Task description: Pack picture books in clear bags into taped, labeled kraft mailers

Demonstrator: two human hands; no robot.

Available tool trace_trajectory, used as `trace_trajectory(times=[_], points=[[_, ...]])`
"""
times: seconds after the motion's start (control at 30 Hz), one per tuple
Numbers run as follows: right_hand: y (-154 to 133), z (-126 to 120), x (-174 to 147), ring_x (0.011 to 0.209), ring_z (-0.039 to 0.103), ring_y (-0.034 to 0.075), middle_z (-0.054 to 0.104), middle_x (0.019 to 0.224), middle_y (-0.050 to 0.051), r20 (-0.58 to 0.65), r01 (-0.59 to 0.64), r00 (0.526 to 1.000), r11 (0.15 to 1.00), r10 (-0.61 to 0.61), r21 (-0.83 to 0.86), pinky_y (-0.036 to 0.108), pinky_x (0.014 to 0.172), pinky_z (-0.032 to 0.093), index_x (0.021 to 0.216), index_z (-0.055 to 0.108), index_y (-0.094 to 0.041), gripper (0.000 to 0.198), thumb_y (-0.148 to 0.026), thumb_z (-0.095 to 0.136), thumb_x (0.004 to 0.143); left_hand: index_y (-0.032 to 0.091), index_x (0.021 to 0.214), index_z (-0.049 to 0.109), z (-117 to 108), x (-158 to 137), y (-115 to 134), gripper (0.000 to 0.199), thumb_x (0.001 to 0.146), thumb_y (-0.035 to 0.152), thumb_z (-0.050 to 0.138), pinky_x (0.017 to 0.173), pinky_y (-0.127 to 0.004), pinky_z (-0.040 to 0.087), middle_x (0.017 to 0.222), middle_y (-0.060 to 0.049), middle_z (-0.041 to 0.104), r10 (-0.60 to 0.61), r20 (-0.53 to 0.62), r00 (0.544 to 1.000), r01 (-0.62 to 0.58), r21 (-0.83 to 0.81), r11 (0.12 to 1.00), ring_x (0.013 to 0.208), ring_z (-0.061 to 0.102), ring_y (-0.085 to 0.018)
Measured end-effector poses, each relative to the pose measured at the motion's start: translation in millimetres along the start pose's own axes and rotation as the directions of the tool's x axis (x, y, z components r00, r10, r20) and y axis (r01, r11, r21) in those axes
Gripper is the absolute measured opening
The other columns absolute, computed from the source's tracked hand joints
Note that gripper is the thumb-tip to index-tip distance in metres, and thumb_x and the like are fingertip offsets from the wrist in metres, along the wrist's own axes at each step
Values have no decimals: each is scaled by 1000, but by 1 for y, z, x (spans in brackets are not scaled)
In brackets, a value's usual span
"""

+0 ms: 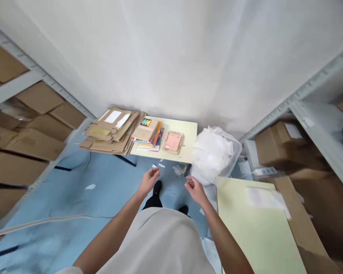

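My left hand (149, 180) hovers over the floor in front of the low table, fingers loosely curled and a little apart, with nothing seen in it. My right hand (196, 190) is held at about the same height, its fingers bent and also without a visible object. Beyond them on the cream table (189, 131) lie a pink box-like item (173, 142), a stack of books and booklets (147, 131) and a pile of flattened cardboard (110, 127). Neither hand touches any of these.
A clear bag of white packing material (213, 152) stands right of the table. Another pale table (254, 224) is at my right, with a paper sheet (265, 198) on it. Shelves of cardboard boxes (31, 144) line both sides. Paper scraps and a cable (54, 219) show at floor level.
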State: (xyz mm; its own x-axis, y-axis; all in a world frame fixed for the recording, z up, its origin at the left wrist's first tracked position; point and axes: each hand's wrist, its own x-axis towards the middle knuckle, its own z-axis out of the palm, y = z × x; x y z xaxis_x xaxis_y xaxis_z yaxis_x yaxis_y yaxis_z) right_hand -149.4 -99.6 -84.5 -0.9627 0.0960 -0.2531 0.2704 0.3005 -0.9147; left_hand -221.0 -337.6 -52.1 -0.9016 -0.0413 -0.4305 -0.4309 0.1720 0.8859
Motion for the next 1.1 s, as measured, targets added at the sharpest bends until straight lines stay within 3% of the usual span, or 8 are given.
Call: trace_trajectory(times=[0.1,0.23,0.5,0.63,0.83,1.0,1.1], points=[[-24,38,30,66,61,15,67,85,3,157,34,987,995,-20,-89,31,68,50,106,61,-20,31,-28,58,76,17,95,63,-46,13,-3,53,60,56,68,79,-37,50,95,-10,70,-33,-121,992,25,-66,997,92,67,-26],[-50,93,64,71,63,15,68,91,5,299,106,953,973,-40,-205,34,74,51,106,64,-20,30,-25,60,76,17,94,64,-101,43,-11,51,60,54,69,75,-36,50,94,-10,71,-58,-194,979,32,-138,990,90,68,-26],[-106,228,135,76,67,21,70,94,7,443,225,894,920,-65,-321,37,77,53,104,67,-21,29,-22,64,75,17,90,65,-207,127,-18,44,62,51,69,69,-33,50,89,-8,70,-138,-215,967,95,-199,975,84,67,-23],[-135,292,176,85,68,22,71,97,8,452,165,891,954,-36,-250,41,84,53,99,68,-20,26,-20,66,74,17,84,65,-254,167,-23,38,63,48,69,72,-35,50,83,-8,70,-172,-253,952,121,-207,971,85,67,-23],[-168,369,251,109,63,23,68,114,9,410,-114,909,989,67,92,43,95,49,106,63,-19,42,-21,74,66,17,101,65,-293,239,-22,42,74,48,62,91,-40,48,111,-13,68,-183,-388,903,85,-256,963,110,61,-27],[-185,403,318,122,55,22,59,131,12,337,-134,940,959,43,249,42,102,45,116,57,-21,48,-22,70,71,20,123,56,-310,287,-24,57,83,60,48,98,-42,45,138,-14,52,-162,-466,870,25,-285,958,129,48,-26],[-190,417,356,122,55,21,57,132,13,274,-202,954,937,121,286,40,98,47,121,54,-20,52,-21,69,71,17,132,48,-326,305,-29,68,86,65,35,106,-48,37,148,-17,39,-119,-513,850,-16,-251,968,138,35,-28]])
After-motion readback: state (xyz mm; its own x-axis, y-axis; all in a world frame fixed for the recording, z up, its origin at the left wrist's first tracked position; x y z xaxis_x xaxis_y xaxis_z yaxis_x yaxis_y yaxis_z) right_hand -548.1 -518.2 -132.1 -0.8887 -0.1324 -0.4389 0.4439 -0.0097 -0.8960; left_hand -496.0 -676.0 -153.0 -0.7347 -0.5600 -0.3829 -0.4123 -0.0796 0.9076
